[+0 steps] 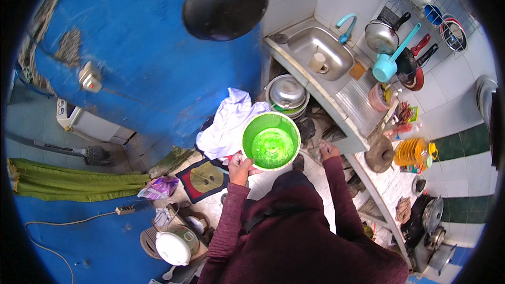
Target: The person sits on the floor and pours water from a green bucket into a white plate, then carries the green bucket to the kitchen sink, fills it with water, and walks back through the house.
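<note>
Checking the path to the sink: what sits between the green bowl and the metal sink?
In the head view, a stack of metal pots with a lid sits between the green bowl, held by the left hand, and the sink.

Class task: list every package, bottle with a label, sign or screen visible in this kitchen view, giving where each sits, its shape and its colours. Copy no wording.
Purple printed plastic bag: crumpled on the floor, left of the patterned mat.
Yellow oil bottle: on the counter right of the sink, ribbed, with a handle.
Small packets: red and green, beside the draining board; details too small to tell.
No signs or screens show.
</note>
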`<state>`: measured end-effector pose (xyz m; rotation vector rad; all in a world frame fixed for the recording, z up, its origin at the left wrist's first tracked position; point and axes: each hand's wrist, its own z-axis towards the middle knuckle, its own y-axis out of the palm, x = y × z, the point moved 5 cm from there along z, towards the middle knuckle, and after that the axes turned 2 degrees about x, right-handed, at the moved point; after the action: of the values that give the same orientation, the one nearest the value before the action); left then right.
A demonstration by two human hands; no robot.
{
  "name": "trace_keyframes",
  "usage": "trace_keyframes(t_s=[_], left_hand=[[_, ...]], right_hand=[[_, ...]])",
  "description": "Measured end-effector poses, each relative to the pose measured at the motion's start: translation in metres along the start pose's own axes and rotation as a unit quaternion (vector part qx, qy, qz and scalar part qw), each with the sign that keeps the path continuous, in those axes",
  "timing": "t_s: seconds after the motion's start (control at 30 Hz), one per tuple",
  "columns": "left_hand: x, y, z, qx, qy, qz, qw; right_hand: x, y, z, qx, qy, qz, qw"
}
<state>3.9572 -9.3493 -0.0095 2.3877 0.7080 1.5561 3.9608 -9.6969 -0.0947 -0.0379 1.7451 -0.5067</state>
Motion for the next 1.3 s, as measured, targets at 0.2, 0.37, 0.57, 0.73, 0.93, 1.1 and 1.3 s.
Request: trace_keyframes(t_s=[0.2, 0.37, 0.57, 0.73, 0.93, 1.1, 1.3], left_hand=[[-0.007, 0.149, 0.068, -0.007, 0.018, -0.006, 1.0], [-0.001, 0.248, 0.144, -0.018, 0.022, 0.032, 0.999], [-0.01, 0.327, 0.231, -0.007, 0.023, 0.041, 0.999], [-0.003, 0.386, 0.267, -0.021, 0.025, 0.034, 0.999], [-0.008, 0.415, 0.304, -0.006, 0.021, 0.054, 0.998], [-0.014, 0.416, 0.33, 0.017, 0.017, 0.039, 0.999], [-0.012, 0.435, 0.348, 0.013, 0.016, 0.032, 0.999]], right_hand=[[-0.052, -0.1, 0.168, 0.024, -0.033, 0.091, 0.995], [-0.056, -0.134, 0.307, 0.041, -0.014, 0.109, 0.993], [-0.062, -0.13, 0.439, 0.032, 0.056, 0.091, 0.994], [-0.038, -0.141, 0.546, 0.053, 0.107, 0.097, 0.988], [-0.019, -0.137, 0.599, 0.125, 0.213, 0.129, 0.96], [-0.032, -0.109, 0.603, 0.148, 0.227, 0.2, 0.942], [-0.012, -0.115, 0.635, 0.09, 0.173, 0.185, 0.963]])
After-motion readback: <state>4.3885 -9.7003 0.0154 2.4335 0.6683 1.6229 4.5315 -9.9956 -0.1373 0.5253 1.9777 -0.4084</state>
